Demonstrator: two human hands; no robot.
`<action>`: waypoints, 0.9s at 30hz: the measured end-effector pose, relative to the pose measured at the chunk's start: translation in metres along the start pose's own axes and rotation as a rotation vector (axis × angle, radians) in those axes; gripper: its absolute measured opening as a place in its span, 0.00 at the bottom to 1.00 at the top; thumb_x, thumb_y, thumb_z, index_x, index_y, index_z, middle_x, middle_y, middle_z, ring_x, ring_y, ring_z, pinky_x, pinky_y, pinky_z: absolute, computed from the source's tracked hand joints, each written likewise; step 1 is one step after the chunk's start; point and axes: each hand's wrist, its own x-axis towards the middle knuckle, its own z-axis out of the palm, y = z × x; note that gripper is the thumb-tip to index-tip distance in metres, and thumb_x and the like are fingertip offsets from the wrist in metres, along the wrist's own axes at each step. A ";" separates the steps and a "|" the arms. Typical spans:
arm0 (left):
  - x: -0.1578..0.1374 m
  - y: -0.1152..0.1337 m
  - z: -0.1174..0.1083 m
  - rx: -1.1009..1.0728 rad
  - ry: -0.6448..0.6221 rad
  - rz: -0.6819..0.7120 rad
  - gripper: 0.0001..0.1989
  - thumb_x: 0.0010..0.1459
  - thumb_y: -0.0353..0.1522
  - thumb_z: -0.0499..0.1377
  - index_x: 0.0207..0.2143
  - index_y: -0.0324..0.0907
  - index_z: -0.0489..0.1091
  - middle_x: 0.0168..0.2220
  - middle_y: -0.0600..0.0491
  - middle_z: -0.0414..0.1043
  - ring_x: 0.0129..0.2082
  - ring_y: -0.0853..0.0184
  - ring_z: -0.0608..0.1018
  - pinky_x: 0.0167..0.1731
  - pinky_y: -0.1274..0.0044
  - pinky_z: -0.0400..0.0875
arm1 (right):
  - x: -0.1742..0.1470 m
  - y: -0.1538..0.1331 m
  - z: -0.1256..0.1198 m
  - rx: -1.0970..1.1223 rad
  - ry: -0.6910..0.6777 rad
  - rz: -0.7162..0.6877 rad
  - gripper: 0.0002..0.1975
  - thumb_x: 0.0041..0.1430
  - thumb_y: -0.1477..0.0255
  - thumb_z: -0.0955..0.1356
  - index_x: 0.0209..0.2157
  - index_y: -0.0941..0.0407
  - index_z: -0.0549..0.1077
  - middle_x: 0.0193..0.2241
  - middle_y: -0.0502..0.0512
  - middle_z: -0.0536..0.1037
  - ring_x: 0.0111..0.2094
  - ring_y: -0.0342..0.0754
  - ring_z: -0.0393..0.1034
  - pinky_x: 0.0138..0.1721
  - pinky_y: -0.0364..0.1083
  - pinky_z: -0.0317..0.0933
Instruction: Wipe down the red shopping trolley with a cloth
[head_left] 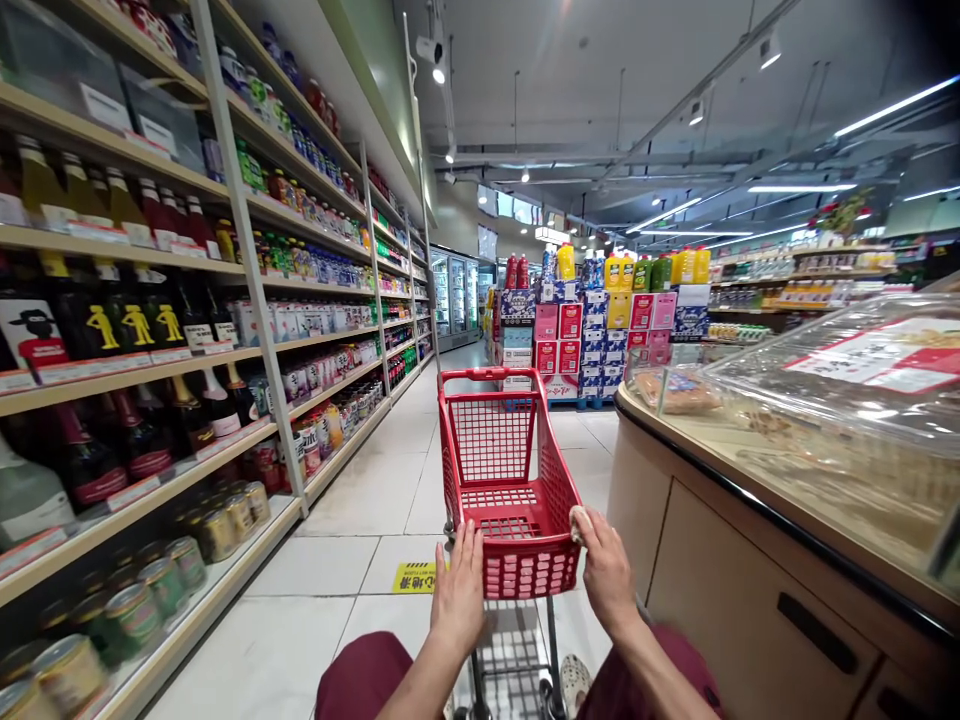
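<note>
A: Where is the red plastic shopping cart (510, 497)?

B: On the big, pale, square floor tiles (345, 500), right in front of the person's dark red trousers (364, 675).

A: What about the left hand (458, 585)?

B: It's open — straight fingers resting on the cart's near left corner.

A: And the right hand (606, 572)?

B: Its fingers bend and pinch a small, crumpled, off-white cloth (577, 524) at the near right corner.

A: What's around the cart?

B: Tall cream shelves (247, 250) stand on the left, a curved, light-wood counter (720, 560) on the right. A yellow floor sticker (414, 577) lies left of the cart.
</note>
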 end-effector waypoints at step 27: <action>-0.001 0.006 0.008 -0.102 0.074 -0.062 0.39 0.45 0.22 0.46 0.60 0.35 0.34 0.62 0.47 0.37 0.61 0.62 0.39 0.58 0.60 0.39 | -0.005 -0.046 0.018 0.125 -0.063 -0.110 0.28 0.55 0.84 0.54 0.56 0.51 0.56 0.55 0.56 0.60 0.57 0.48 0.51 0.53 0.54 0.54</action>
